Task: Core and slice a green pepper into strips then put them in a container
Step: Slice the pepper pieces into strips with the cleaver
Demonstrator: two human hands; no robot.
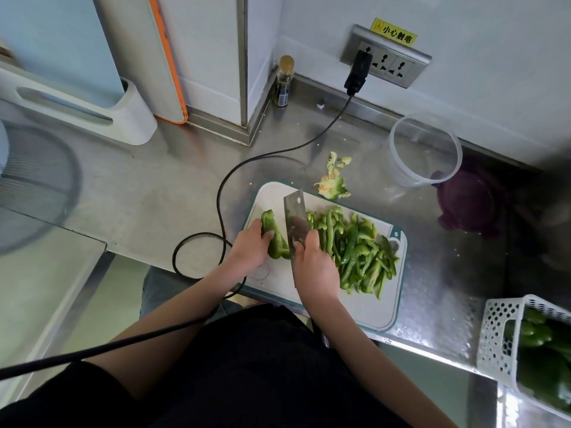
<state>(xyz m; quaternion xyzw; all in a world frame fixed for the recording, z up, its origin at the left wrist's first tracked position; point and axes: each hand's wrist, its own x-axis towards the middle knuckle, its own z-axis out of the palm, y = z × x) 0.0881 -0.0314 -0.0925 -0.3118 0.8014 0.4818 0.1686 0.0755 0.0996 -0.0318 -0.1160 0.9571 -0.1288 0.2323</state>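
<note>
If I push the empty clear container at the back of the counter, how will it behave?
The clear container looks thin-walled and holds nothing, so probably light. On the smooth steel counter it would likely slide easily. Its wide, upright form suggests sliding rather than tipping.

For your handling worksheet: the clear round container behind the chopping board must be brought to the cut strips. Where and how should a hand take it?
Take the clear container at its open rim, from above on its near side. It stands upright and looks empty, so thumb and fingers can pinch the thin wall. Its far side sits close to the wall, and the purple lid lies close on its right.
</note>
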